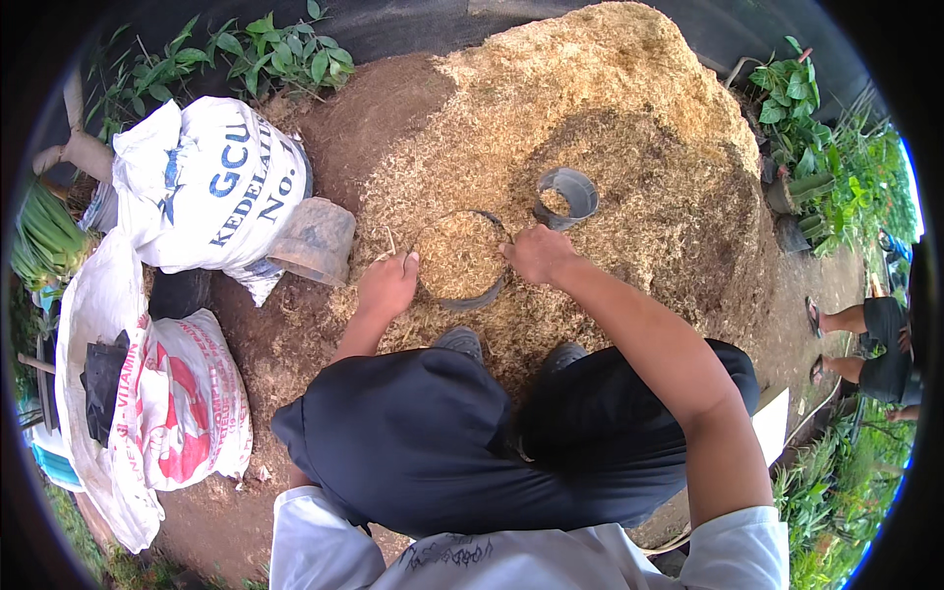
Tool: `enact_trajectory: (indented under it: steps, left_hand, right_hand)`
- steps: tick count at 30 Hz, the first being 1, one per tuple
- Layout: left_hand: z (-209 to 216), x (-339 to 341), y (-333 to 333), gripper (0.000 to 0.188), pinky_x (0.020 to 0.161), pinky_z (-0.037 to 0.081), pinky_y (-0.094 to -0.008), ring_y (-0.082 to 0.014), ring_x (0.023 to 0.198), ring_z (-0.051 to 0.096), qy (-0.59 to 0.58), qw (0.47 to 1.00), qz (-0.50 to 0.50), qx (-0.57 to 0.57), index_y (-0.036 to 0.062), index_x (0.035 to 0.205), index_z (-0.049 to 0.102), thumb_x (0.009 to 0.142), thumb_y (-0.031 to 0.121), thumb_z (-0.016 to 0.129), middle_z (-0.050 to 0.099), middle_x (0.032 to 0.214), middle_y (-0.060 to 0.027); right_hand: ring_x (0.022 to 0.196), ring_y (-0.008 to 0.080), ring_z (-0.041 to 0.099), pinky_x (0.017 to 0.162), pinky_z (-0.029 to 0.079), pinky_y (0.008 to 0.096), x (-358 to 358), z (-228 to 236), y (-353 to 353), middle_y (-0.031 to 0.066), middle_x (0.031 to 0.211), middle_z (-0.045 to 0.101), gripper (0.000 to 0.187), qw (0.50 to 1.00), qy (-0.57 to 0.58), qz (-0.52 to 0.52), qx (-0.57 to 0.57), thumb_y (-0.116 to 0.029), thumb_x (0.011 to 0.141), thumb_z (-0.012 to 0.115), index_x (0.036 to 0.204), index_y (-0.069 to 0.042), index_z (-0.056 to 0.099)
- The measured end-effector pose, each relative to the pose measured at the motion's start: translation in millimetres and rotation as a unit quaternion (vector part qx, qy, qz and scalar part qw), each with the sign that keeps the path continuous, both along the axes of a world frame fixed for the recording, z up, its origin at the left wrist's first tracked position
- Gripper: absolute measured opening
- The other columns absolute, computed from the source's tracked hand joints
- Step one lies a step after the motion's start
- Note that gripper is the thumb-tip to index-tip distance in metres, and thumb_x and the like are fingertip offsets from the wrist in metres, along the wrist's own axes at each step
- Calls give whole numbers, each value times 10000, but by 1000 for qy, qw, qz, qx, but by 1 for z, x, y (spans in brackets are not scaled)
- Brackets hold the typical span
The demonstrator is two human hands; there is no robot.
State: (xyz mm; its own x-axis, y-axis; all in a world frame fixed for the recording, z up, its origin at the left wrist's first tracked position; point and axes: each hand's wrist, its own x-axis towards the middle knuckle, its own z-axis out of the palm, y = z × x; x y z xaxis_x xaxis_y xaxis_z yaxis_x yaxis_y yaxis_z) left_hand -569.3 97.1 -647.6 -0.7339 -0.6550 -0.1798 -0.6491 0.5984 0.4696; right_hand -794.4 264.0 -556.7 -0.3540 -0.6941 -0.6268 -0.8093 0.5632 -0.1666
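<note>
Black round container (477, 299), full of pale shavings (457, 254), set at the foot of a heap (600, 74). Left hand (386, 286) at container's left rim, right hand (539, 255) at its right; fingers of both clamped on the edge. Beyond container, rightward: grey pot (580, 196). Left of container: dusty tub (323, 239), then white sack (211, 187).

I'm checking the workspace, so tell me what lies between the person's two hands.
In the head view, a round dark-rimmed container of pale shavings lies between the left hand and right hand.
</note>
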Motion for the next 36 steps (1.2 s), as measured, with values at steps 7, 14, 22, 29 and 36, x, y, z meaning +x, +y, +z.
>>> enact_trajectory:
  steps: [7, 14, 22, 29, 36]
  left_hand:
    - [14, -2, -4, 429, 762, 563, -592, -477, 759, 706, 16, 993, -96, -71, 8, 954, 717, 1090, 321, 457, 719, 792, -273]
    - [16, 19, 18, 396, 690, 537, -585, -475, 696, 686, 109, 988, -85, -64, 30, 879, 676, 1094, 293, 472, 689, 735, -264]
    - [11, 25, 26, 379, 731, 525, -608, -486, 716, 678, 60, 996, -57, 18, 39, 887, 686, 1078, 303, 492, 690, 748, -263]
    - [18, 21, 18, 350, 761, 536, -608, -486, 782, 697, 42, 999, -20, -4, 38, 979, 669, 1064, 345, 525, 718, 819, -250]
    - [22, -12, -4, 315, 740, 554, -577, -477, 794, 708, 66, 990, -112, -57, 37, 1018, 656, 1063, 316, 518, 720, 819, -254]
  right_hand:
    - [1047, 392, 728, 895, 600, 511, -12, -63, 14, 239, 1049, 685, 413, 991, 47, 114, -40, -255, 1167, 372, 1245, 34, 657]
    - [1008, 417, 734, 985, 576, 551, -23, -40, 18, 238, 1026, 732, 503, 989, 26, 110, -93, -330, 1171, 339, 1071, 14, 691]
    - [1015, 366, 744, 906, 615, 553, -27, -17, 10, 216, 1010, 700, 449, 985, 2, 175, -2, -303, 1170, 364, 1096, 3, 684]
    - [985, 289, 775, 896, 642, 539, -16, -33, 25, 171, 914, 724, 527, 977, 44, 207, -33, -352, 1176, 333, 1163, 39, 687]
    - [902, 289, 789, 926, 626, 533, 2, -28, 29, 187, 864, 753, 555, 952, -270, -146, 12, -354, 1149, 371, 1011, 43, 733]
